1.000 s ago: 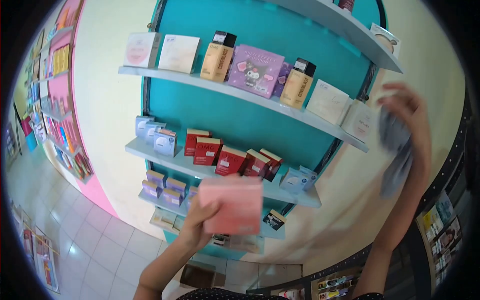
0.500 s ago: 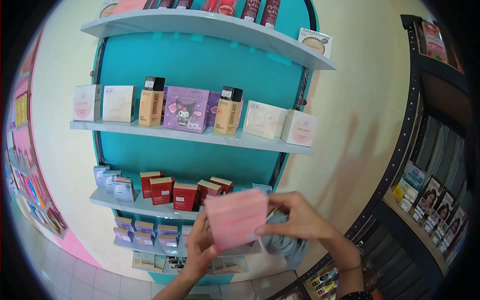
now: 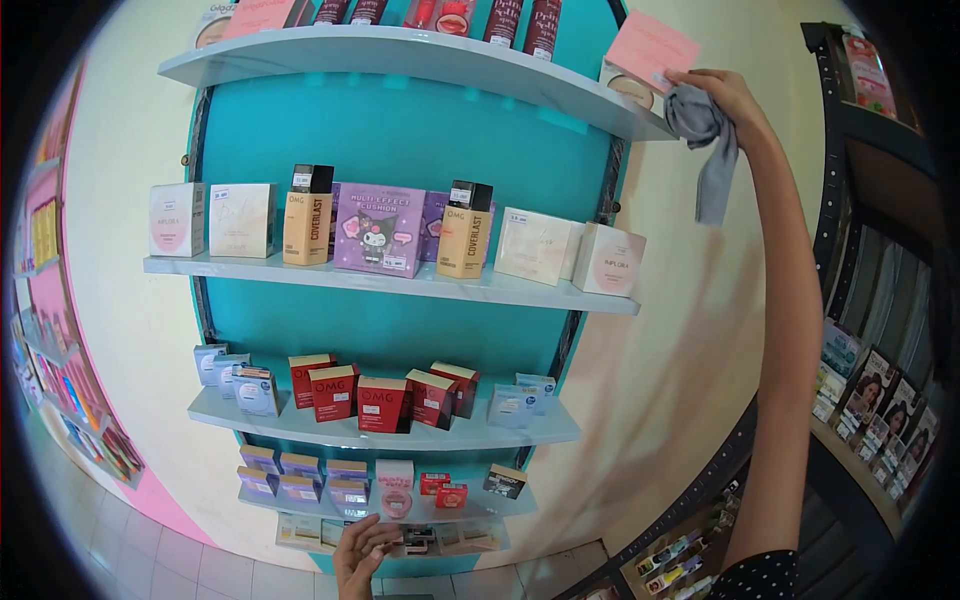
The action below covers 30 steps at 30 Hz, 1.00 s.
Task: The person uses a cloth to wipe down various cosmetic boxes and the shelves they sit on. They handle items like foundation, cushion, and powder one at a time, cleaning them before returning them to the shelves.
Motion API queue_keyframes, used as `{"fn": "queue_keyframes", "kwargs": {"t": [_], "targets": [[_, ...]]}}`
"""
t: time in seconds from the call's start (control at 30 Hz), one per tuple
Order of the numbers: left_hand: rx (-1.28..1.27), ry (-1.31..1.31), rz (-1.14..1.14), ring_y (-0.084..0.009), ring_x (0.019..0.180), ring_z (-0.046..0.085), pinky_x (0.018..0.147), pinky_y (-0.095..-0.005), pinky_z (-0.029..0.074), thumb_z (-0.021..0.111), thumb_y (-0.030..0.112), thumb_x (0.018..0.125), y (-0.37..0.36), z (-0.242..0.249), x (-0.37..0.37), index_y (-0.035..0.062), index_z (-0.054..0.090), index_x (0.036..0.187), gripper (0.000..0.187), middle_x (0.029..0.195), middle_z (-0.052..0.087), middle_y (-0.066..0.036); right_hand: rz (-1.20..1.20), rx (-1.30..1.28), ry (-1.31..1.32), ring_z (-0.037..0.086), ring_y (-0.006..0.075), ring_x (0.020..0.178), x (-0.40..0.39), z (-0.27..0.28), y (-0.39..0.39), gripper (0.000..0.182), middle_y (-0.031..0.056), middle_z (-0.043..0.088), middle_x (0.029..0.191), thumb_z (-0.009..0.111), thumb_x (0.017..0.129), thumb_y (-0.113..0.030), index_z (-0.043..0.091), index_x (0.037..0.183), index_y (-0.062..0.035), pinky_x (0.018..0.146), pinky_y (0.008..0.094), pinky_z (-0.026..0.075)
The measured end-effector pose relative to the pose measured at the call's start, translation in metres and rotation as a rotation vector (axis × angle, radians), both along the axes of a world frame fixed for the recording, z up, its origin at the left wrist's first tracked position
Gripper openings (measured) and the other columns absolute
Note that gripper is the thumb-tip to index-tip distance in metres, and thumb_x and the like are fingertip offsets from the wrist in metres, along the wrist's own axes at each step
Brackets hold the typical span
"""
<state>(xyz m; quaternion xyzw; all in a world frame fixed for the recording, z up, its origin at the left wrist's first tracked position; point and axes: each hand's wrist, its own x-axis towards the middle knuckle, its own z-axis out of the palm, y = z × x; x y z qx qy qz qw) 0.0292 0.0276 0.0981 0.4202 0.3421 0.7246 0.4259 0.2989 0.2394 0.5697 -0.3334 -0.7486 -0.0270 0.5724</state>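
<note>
My right hand (image 3: 728,100) is stretched up to the right end of the top shelf (image 3: 420,62), its fingers gripping the lower corner of a pink box (image 3: 652,48). A grey cloth (image 3: 697,122) is bunched in the same hand, one end hanging down. Behind the pink box, partly covered, is a white box with a round compact pictured on it (image 3: 630,92). Low in the view, my left hand (image 3: 360,552) is open and holds nothing, its fingers loosely bent in front of the lowest shelves.
Foundation bottles (image 3: 463,230) and a purple cushion box (image 3: 378,232) stand on the second shelf (image 3: 400,282). Red boxes (image 3: 383,405) line the third shelf. Dark tubes (image 3: 541,28) and another pink box (image 3: 265,16) share the top shelf. A dark rack (image 3: 870,450) is at right.
My right hand has carried the pink box and cloth up from mid-view to the top shelf's right end. My left hand has let go of the box and dropped lower.
</note>
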Motion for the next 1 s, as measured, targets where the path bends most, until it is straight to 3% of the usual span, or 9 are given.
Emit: {"fn": "queue_keyframes", "kwargs": {"t": [0.13, 0.23, 0.67, 0.77, 0.83, 0.93, 1.0], "targets": [[-0.059, 0.041, 0.128, -0.0257, 0.100, 0.050, 0.084, -0.0365, 0.039, 0.054, 0.032, 0.079, -0.009, -0.040, -0.015, 0.0032, 0.037, 0.120, 0.053, 0.110, 0.049, -0.015, -0.125, -0.155, -0.087, 0.056, 0.0183, 0.051, -0.007, 0.025, 0.023, 0.040, 0.0119, 0.058, 0.069, 0.073, 0.055, -0.026, 0.058, 0.075, 0.0053, 0.046, 0.0329, 0.046], [-0.115, -0.013, 0.206, -0.0247, 0.100, 0.050, 0.083, -0.0352, 0.039, 0.054, 0.032, 0.079, -0.019, -0.054, -0.017, 0.0044, 0.037, 0.120, 0.053, 0.110, 0.050, -0.014, -0.222, -0.213, -0.108, 0.053, 0.0134, 0.046, -0.018, 0.027, 0.034, 0.031, 0.0065, 0.057, 0.062, 0.071, 0.060, -0.024, 0.060, 0.073, 0.0018, 0.041, 0.0273, 0.042], [-0.184, -0.064, 0.241, -0.0232, 0.100, 0.049, 0.083, -0.0349, 0.038, 0.053, 0.036, 0.078, -0.018, -0.060, -0.016, 0.0042, 0.040, 0.118, 0.053, 0.108, 0.051, -0.011, -0.285, -0.305, -0.162, 0.057, 0.0158, 0.053, -0.026, 0.025, 0.045, 0.034, 0.0089, 0.059, 0.072, 0.068, 0.064, -0.025, 0.061, 0.084, 0.0005, 0.047, 0.0267, 0.048], [-0.190, -0.051, 0.223, -0.0233, 0.101, 0.049, 0.084, -0.0353, 0.038, 0.053, 0.036, 0.078, -0.016, -0.054, -0.013, 0.0043, 0.040, 0.118, 0.053, 0.109, 0.051, -0.011, -0.097, -0.289, -0.118, 0.056, 0.0183, 0.050, -0.019, 0.025, 0.054, 0.042, 0.0112, 0.059, 0.068, 0.074, 0.056, -0.030, 0.060, 0.080, 0.0007, 0.043, 0.0319, 0.047], [-0.197, -0.039, 0.215, -0.0234, 0.101, 0.049, 0.084, -0.0356, 0.038, 0.053, 0.036, 0.078, -0.017, -0.052, -0.011, 0.0043, 0.040, 0.118, 0.053, 0.109, 0.051, -0.011, -0.098, -0.317, -0.172, 0.059, 0.0152, 0.066, -0.019, 0.019, 0.044, 0.031, 0.0070, 0.060, 0.081, 0.059, 0.072, -0.026, 0.061, 0.088, -0.0001, 0.054, 0.0255, 0.050], [-0.192, -0.020, 0.196, -0.0235, 0.102, 0.049, 0.084, -0.0363, 0.038, 0.053, 0.038, 0.078, -0.018, -0.054, -0.010, 0.0045, 0.040, 0.118, 0.054, 0.110, 0.051, -0.011, -0.081, -0.350, -0.080, 0.059, 0.0140, 0.070, -0.014, 0.013, 0.031, 0.029, 0.0062, 0.060, 0.087, 0.058, 0.073, -0.022, 0.060, 0.091, 0.0003, 0.058, 0.0245, 0.050], [-0.197, -0.046, 0.189, -0.0244, 0.102, 0.048, 0.085, -0.0377, 0.036, 0.055, 0.030, 0.077, -0.020, -0.054, -0.009, 0.0044, 0.038, 0.120, 0.053, 0.111, 0.050, -0.013, 0.110, 0.015, 0.067, 0.058, 0.0146, 0.073, 0.009, 0.008, 0.038, 0.028, 0.0081, 0.060, 0.084, 0.058, 0.073, -0.018, 0.059, 0.092, 0.0024, 0.063, 0.0259, 0.050]]}}
